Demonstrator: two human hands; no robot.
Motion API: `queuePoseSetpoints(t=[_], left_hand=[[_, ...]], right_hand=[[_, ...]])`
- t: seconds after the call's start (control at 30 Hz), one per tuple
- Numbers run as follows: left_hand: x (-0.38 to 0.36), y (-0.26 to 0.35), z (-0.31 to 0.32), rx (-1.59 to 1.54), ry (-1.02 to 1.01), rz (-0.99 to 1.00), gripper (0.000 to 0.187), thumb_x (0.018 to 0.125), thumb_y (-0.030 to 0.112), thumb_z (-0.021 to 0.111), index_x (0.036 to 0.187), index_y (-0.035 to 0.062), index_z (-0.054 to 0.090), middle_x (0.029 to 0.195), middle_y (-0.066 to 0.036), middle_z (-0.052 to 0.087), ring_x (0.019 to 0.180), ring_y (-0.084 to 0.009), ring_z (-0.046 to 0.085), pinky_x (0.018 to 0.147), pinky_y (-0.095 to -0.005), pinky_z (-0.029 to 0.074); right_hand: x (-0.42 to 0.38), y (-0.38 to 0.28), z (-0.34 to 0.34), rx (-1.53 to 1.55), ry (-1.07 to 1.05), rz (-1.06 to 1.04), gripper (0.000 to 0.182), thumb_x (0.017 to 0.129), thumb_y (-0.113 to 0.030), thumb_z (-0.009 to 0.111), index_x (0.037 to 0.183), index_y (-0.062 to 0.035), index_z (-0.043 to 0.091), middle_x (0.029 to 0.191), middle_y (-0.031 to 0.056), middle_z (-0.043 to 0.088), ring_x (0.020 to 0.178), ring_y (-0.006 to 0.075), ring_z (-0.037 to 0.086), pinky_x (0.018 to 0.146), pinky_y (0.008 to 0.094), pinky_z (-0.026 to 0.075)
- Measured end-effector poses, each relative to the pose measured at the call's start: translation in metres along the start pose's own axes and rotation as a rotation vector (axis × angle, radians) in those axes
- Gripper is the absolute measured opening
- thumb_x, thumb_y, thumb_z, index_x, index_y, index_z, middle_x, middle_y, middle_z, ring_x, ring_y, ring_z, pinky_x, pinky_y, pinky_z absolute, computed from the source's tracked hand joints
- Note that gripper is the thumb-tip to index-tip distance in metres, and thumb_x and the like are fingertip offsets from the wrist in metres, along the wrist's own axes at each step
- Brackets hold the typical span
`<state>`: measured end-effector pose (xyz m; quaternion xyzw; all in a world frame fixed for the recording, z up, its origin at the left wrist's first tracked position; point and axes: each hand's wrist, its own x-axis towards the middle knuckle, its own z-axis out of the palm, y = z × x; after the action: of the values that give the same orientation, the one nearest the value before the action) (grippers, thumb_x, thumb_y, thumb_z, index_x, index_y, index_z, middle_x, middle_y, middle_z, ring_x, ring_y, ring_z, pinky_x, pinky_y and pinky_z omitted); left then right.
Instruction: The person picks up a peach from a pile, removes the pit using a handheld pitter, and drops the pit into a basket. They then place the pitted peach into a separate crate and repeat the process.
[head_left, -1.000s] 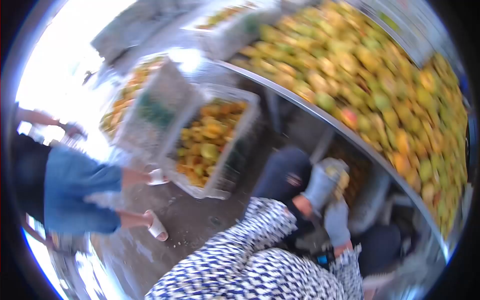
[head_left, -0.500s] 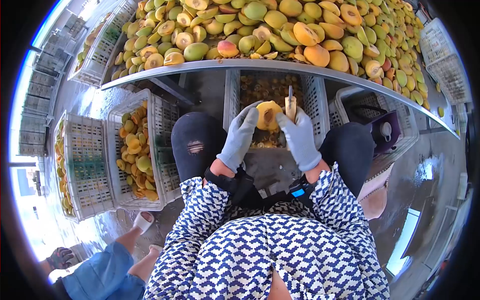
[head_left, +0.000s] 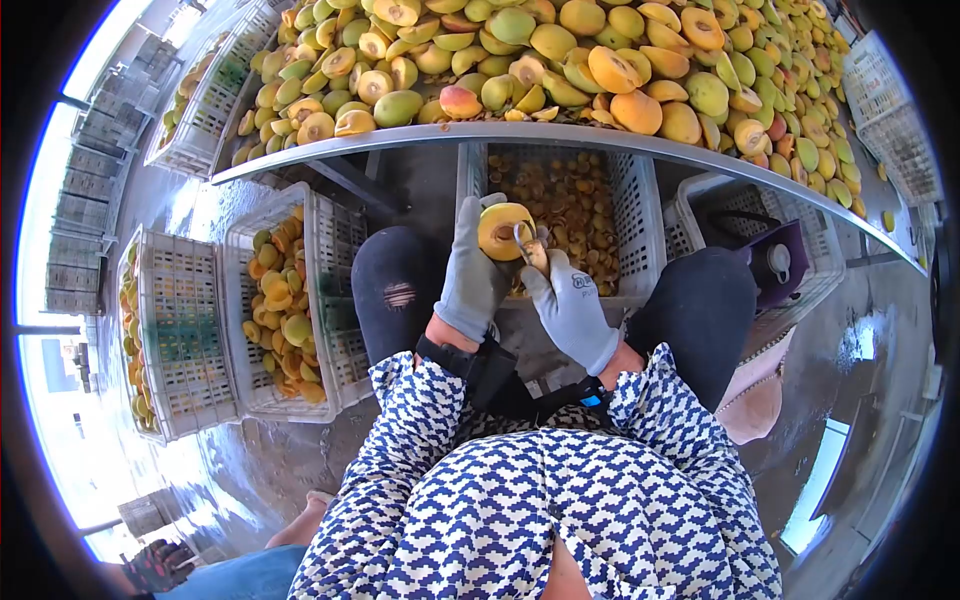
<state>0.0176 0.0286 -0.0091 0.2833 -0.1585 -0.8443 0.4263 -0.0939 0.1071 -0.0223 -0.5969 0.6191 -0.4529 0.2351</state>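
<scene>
The right hand (head_left: 570,308), gloved, is closed around a small pitting tool (head_left: 530,250) whose tip sits in the cut face of a peach half (head_left: 503,228). The left hand (head_left: 472,275), also gloved, grips that peach half from the left, fingers (head_left: 468,215) wrapped behind it. Just beyond the fingers stands a white crate (head_left: 640,220) of halved fruit. Farther off, above it, a metal table (head_left: 560,133) is heaped with peaches (head_left: 610,70).

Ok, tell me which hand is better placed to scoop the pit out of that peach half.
Right. The right hand likely has the pitting tool at the peach half, which the left hand merely holds steady.
</scene>
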Motion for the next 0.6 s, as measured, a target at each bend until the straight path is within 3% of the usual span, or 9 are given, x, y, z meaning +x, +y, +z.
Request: queuePoseSetpoints(t=[0.03, 0.07, 0.2, 0.37, 0.53, 0.6], left_hand=[[0.001, -0.002, -0.003, -0.018, 0.003, -0.024, 0.05, 0.089, 0.051, 0.044, 0.111, 0.0069, 0.049, 0.099, -0.013, 0.056, 0.088, -0.0273, 0.058, 0.075, -0.0384, 0.052], [0.001, 0.0, 0.002, -0.013, 0.031, -0.028, 0.052, 0.089, 0.053, 0.043, 0.107, 0.0045, 0.05, 0.096, -0.013, 0.057, 0.086, -0.0271, 0.059, 0.075, -0.039, 0.052], [0.003, -0.003, 0.001, -0.039, 0.064, 0.003, 0.049, 0.089, 0.052, 0.043, 0.108, 0.007, 0.049, 0.097, -0.013, 0.057, 0.085, -0.0264, 0.059, 0.074, -0.0391, 0.053], [-0.001, -0.007, 0.008, 0.105, 0.087, 0.224, 0.046, 0.089, 0.052, 0.044, 0.113, 0.0122, 0.045, 0.097, -0.012, 0.057, 0.082, -0.0258, 0.06, 0.071, -0.0362, 0.054], [-0.005, -0.011, 0.017, 0.059, 0.167, 0.261, 0.047, 0.089, 0.052, 0.044, 0.111, 0.0113, 0.046, 0.097, -0.012, 0.057, 0.08, -0.0253, 0.061, 0.069, -0.0347, 0.054], [-0.006, -0.011, 0.015, 0.059, 0.171, 0.276, 0.047, 0.089, 0.052, 0.044, 0.111, 0.0107, 0.046, 0.096, -0.012, 0.057, 0.08, -0.025, 0.061, 0.069, -0.0343, 0.054]], right_hand=[[-0.001, -0.001, 0.002, 0.003, -0.004, 0.002, 0.021, 0.089, -0.022, 0.054, 0.092, -0.0015, 0.051, 0.07, 0.0185, 0.06, 0.063, 0.0358, 0.06, 0.053, 0.0406, 0.046], [0.0, -0.003, 0.003, -0.043, -0.029, 0.017, 0.02, 0.088, -0.019, 0.055, 0.092, -0.0002, 0.051, 0.071, 0.0193, 0.059, 0.065, 0.0358, 0.06, 0.054, 0.0406, 0.045], [0.004, -0.009, 0.008, -0.098, 0.015, 0.006, 0.019, 0.086, -0.015, 0.057, 0.094, 0.0013, 0.05, 0.074, 0.0209, 0.06, 0.069, 0.0366, 0.06, 0.056, 0.0414, 0.046], [0.005, -0.01, 0.02, -0.117, 0.054, 0.022, 0.02, 0.086, -0.015, 0.057, 0.097, 0.0006, 0.048, 0.079, 0.0216, 0.06, 0.07, 0.0378, 0.06, 0.056, 0.0419, 0.047], [0.004, -0.011, 0.024, -0.077, 0.029, 0.063, 0.021, 0.088, -0.016, 0.055, 0.099, -0.0003, 0.047, 0.081, 0.0217, 0.06, 0.07, 0.0389, 0.06, 0.055, 0.0422, 0.047], [0.004, -0.01, 0.027, -0.099, 0.03, 0.069, 0.027, 0.088, -0.024, 0.055, 0.099, -0.0003, 0.049, 0.073, 0.0179, 0.061, 0.063, 0.0345, 0.06, 0.053, 0.0398, 0.048]])
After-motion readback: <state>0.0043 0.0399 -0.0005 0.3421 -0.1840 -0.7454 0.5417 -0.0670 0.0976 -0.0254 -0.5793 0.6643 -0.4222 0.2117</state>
